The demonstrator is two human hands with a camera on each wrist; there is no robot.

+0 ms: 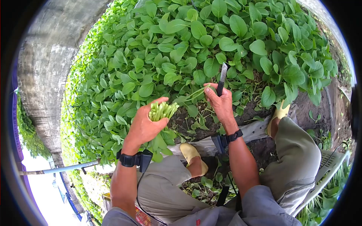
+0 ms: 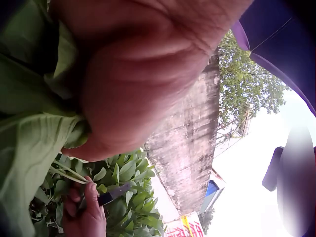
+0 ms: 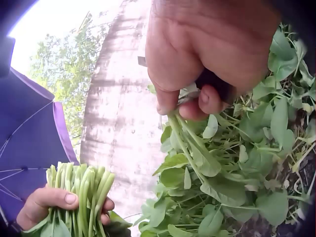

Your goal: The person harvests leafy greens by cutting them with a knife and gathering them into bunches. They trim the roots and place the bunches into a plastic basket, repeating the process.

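Observation:
My left hand (image 1: 145,122) grips a thick bunch of leafy greens (image 1: 163,110), its pale cut stem ends up and its leaves hanging below. In the right wrist view the thumb lies across the bundled stems (image 3: 81,190). My right hand (image 1: 220,101) holds a knife (image 1: 222,79) by its dark handle, the blade pointing away from me. Between thumb and fingertips the same hand pinches a few slender green stems (image 1: 195,94), whose leaves trail toward the bunch. In the left wrist view the large leaves (image 2: 29,163) of the bunch hang close to the camera.
A dense bed of growing greens (image 1: 169,49) spreads ahead, with bare soil (image 1: 249,96) at its near edge. A concrete wall (image 1: 49,56) stands at the left. A purple umbrella (image 3: 29,123) is overhead. A plastic stool or crate (image 1: 324,177) is by the right leg.

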